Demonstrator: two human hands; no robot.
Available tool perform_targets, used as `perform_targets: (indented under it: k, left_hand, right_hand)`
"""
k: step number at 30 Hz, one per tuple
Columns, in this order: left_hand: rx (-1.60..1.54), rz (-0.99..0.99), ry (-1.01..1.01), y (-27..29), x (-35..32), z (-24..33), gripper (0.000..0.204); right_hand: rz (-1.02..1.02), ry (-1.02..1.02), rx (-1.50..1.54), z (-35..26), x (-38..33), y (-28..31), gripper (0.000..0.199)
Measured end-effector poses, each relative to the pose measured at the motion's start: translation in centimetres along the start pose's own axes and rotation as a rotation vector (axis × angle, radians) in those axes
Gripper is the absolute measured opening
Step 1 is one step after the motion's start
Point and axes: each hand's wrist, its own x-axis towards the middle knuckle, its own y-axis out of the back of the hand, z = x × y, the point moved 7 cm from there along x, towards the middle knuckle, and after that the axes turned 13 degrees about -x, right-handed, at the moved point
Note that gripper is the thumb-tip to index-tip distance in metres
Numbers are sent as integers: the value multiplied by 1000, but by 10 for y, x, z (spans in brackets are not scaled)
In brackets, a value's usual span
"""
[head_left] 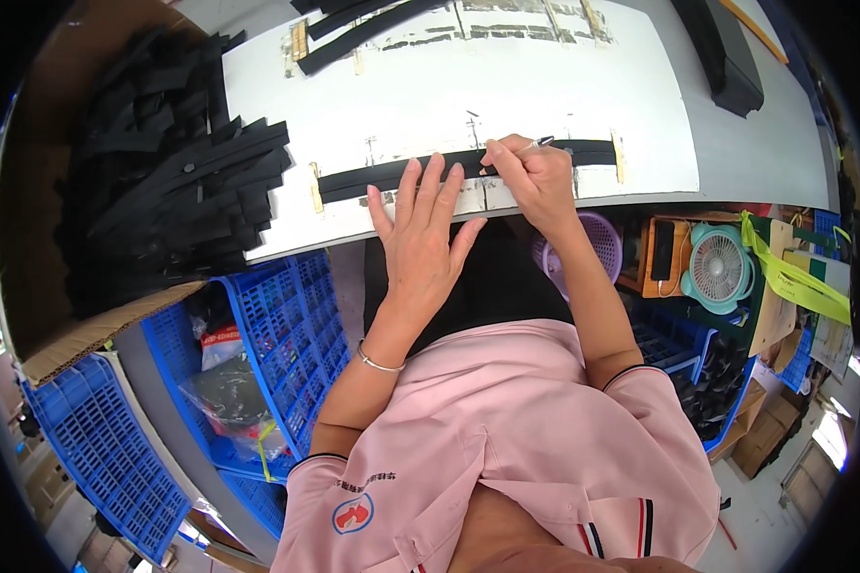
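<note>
A long black fabric-like strip (349,183) lies along the near edge of a white board (411,100), between two tan tape marks. My left hand (420,239) rests on it with fingers spread, pressing the strip flat against the board. In my right hand (542,186) is a slim pen (543,141), pinched in a writing grip, its upper end poking out above the knuckles. The fingers of that hand touch the strip right of its middle. The pen's tip is mostly hidden by the fingers.
At the left a heap of black strips (177,181) spills beside the board. More strips (368,36) lie at its far edge. A black block-shaped object (721,57) sits far right. Below stand blue crates (291,334), a purple basket (602,250) and a teal fan (720,267).
</note>
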Motion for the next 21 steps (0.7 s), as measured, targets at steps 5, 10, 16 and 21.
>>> perform_targets:
  k: [5, 10, 16, 21]
  left_hand:
    - [20, 21, -24, 1, 2, 3, 61]
    - [46, -3, -12, -1, 3, 2, 61]
    - [56, -28, -15, -2, 1, 2, 62]
    - [88, -38, -15, -4, 2, 1, 63]
  right_hand:
    - [10, 32, -63, -1, 1, -1, 26]
    - [-10, -23, 172, 5, -2, 1, 29]
    - [194, -300, 241, 24, 1, 63, 29]
    - [203, -315, 20, 69, -3, 93, 32]
